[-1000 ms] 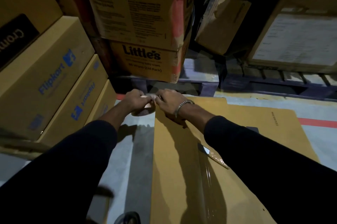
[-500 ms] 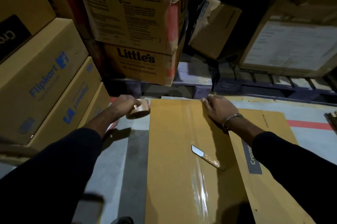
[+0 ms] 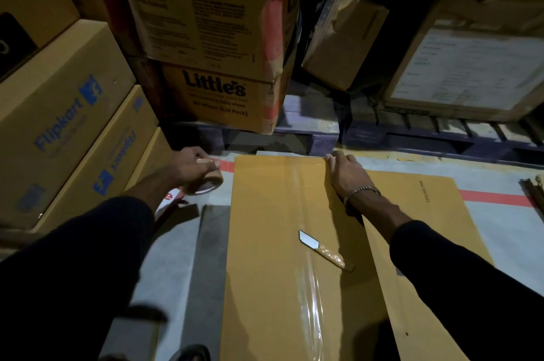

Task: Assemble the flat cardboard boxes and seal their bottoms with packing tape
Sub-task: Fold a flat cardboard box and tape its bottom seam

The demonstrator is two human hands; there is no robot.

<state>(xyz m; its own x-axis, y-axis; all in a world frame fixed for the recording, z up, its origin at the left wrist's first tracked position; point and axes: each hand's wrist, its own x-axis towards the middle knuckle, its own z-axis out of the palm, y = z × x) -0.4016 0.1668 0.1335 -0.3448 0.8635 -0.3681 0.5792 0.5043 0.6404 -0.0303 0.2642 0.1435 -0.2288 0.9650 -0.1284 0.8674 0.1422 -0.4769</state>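
Parted now, left hand [image 3: 188, 165] grips tape roll [image 3: 206, 182], right hand [image 3: 347, 175] flat on taped box [image 3: 282, 243].

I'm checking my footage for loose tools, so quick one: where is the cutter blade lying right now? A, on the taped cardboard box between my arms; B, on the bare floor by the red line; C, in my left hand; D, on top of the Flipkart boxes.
A: the cutter blade lies loose on the taped cardboard box, beside the clear tape strip, while the left hand holds the tape roll instead.
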